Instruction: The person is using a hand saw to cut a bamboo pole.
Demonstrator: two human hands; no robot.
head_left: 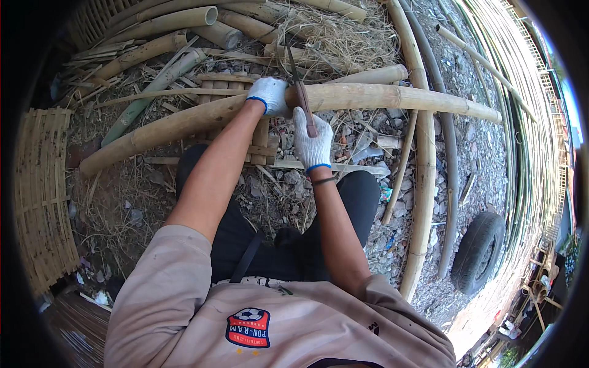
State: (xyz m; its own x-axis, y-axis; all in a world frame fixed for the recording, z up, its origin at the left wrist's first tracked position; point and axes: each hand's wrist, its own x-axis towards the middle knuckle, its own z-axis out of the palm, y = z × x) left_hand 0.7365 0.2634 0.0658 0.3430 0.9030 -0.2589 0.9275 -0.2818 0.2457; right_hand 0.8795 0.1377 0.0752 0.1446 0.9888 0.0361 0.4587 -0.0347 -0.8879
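A long, thick bamboo pole (362, 97) runs across in front of me, slightly bowed. My left hand (268, 95), in a white knitted glove with a blue cuff, is closed over the pole near its middle. Just right of it, my right hand (313, 138), gloved the same way, grips a cutting tool (304, 101) with a long narrow blade and a brown handle part. The tool crosses over the pole, its thin dark end pointing away from me. Seen nearly edge-on, its exact kind is unclear. Short bamboo pieces (262, 138) lie beneath the pole.
Cut bamboo lengths (153, 26) are piled at the far left, beside dry straw (346, 43). An upright-running bamboo pole (423, 178) and a grey pipe-like pole (451, 165) lie to the right. A tyre (478, 253) sits farther right. A woven bamboo panel (43, 190) stands left.
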